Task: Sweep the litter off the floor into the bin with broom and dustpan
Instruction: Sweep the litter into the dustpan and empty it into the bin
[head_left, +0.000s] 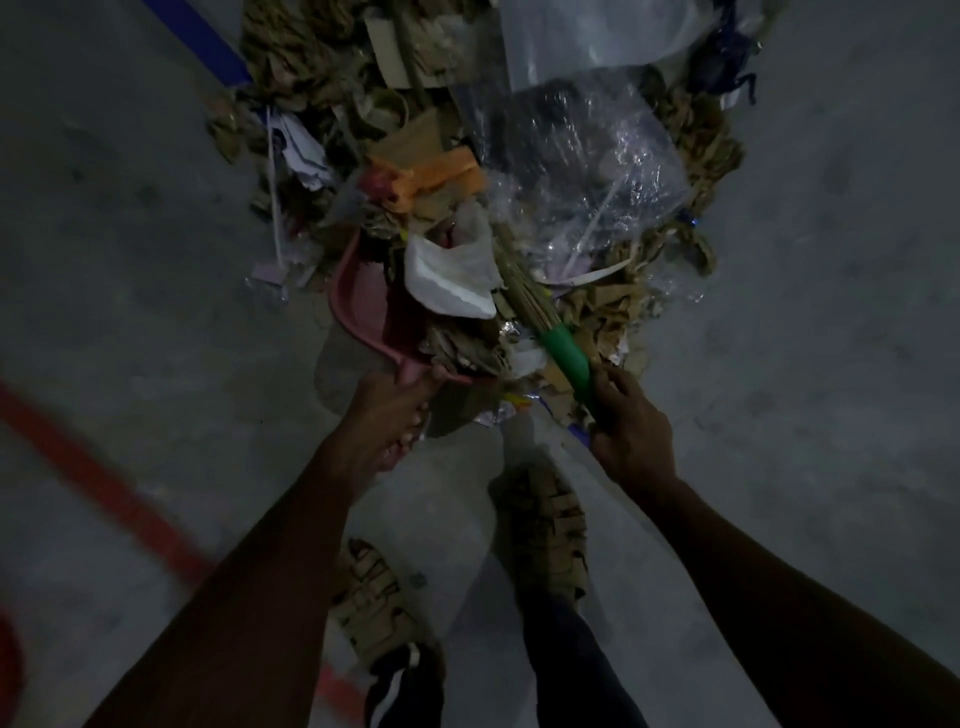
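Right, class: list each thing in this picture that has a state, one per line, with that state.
Dustpan: tilted into the litter, partly loaded.
Broom: bristles pressed into the pile.
Left hand: grips the dustpan handle.
Right hand: grips the broom's green handle.
Litter pile: heaped on the floor.

Count: 1 pink dustpan (363, 306), 1 broom (545, 332) with green handle, 2 hands (left (395, 410), right (628, 426)), 2 sandalled feet (545, 525). Litter pile (467, 208): 1 white foam piece (447, 280), 1 orange scrap (436, 174), 1 big clear plastic bag (587, 171), cardboard shreds too many to count. Floor lines: 1 red (104, 483), 1 blue (202, 41).
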